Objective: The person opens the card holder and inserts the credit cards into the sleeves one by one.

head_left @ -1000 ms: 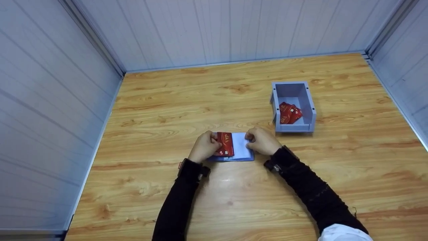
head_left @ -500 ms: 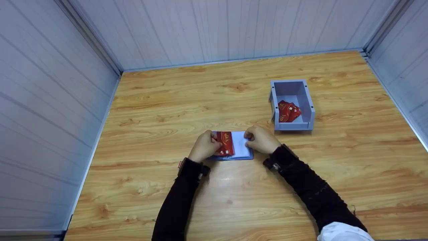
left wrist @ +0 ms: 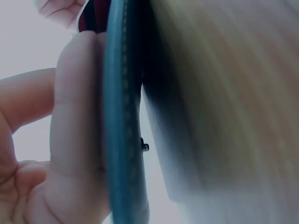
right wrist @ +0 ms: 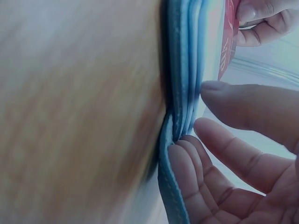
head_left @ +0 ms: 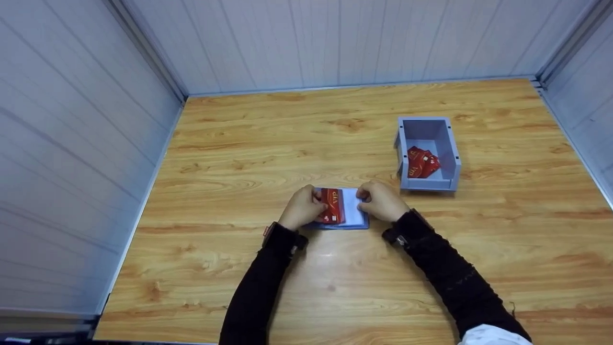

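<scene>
A blue card holder (head_left: 357,227) lies opened out on the table, with clear sleeves (head_left: 353,203) on its right part. My left hand (head_left: 302,207) pinches a red VIP card (head_left: 332,206) flat over the holder, fingertips on the card's left side. The card's right edge lies at the sleeves; whether it is inside one I cannot tell. My right hand (head_left: 383,201) holds the sleeves' right edge between thumb and forefinger. In the right wrist view, its thumb (right wrist: 247,107) touches the stacked sleeve edges, while other fingers rest against the blue cover flap (right wrist: 172,186).
A grey open-front bin (head_left: 428,184) stands behind and to the right of my right hand. Several red cards (head_left: 422,163) lie overlapped in it. Pale panel walls (head_left: 306,43) bound the wooden table (head_left: 258,143) at the back and sides.
The red card has shifted slightly right across the holder with my left hand. My right hand stays at the sleeves' edge. The head view has shifted a little.
</scene>
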Demonstrator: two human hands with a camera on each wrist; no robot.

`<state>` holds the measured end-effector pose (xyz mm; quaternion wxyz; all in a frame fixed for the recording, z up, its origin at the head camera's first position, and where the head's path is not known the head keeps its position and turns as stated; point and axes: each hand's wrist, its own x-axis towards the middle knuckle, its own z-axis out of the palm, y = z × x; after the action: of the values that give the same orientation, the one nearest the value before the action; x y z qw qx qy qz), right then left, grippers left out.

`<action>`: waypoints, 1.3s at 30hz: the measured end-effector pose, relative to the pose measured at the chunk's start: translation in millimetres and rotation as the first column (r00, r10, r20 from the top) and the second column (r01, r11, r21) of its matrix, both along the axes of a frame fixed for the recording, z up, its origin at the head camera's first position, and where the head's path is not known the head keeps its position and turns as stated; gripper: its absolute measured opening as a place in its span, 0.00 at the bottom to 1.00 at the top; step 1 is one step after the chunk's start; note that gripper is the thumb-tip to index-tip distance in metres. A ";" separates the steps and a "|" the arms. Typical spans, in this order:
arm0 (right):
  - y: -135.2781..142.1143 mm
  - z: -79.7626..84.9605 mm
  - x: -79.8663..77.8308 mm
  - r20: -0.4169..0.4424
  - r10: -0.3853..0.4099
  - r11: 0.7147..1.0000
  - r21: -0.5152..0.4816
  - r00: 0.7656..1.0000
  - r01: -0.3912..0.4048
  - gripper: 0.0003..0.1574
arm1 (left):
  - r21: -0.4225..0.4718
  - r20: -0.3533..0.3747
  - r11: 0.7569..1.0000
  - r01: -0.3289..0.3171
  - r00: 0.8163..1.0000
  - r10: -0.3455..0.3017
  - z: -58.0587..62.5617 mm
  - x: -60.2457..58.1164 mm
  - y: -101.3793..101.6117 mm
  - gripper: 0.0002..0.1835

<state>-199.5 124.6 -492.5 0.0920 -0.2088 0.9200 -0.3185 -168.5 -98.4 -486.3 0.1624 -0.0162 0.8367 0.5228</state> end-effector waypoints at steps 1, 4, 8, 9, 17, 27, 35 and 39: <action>1.9 0.1 0.3 0.001 -0.007 1.000 -0.003 1.000 0.007 0.13 | -0.003 -0.002 1.000 0.007 1.000 -0.007 -0.2 -1.3 2.1 0.12; 6.5 -0.8 0.5 0.007 -0.016 1.000 -0.009 1.000 0.017 0.13 | -0.008 -0.003 1.000 0.021 1.000 -0.021 -1.0 -4.6 7.7 0.12; 9.9 -2.1 0.1 0.026 -0.031 0.999 -0.007 0.999 0.031 0.13 | -0.008 -0.005 0.999 0.033 0.999 -0.033 -2.8 -6.0 13.5 0.11; 10.3 -2.0 0.1 0.031 -0.034 0.999 -0.005 0.999 0.034 0.13 | -0.004 -0.006 0.999 0.037 0.999 -0.037 -3.3 -6.1 14.9 0.11; 15.4 -1.2 0.8 0.060 -0.056 0.998 -0.009 0.997 0.057 0.13 | -0.008 -0.005 0.997 0.074 0.997 -0.074 -3.8 -6.8 27.4 0.12; 12.8 -0.7 -0.1 0.071 -0.046 0.999 -0.007 0.996 0.046 0.14 | -0.003 0.011 0.997 0.071 0.997 -0.071 -5.4 -5.7 30.4 0.24; 9.0 -1.0 -1.7 0.046 -0.045 0.999 0.000 0.998 0.045 0.13 | -0.078 -0.029 0.993 0.093 0.995 -0.095 -3.2 -4.1 29.4 0.25; 4.6 -1.5 -1.3 0.028 -0.012 0.999 -0.037 1.000 0.013 0.14 | -0.139 -0.049 0.987 0.085 0.994 -0.093 -1.5 -2.4 27.2 0.27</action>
<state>-200.8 129.2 -494.0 0.0990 -0.2001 0.9140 -0.3388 -170.9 -71.1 -487.8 0.1608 0.0247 0.8746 0.4567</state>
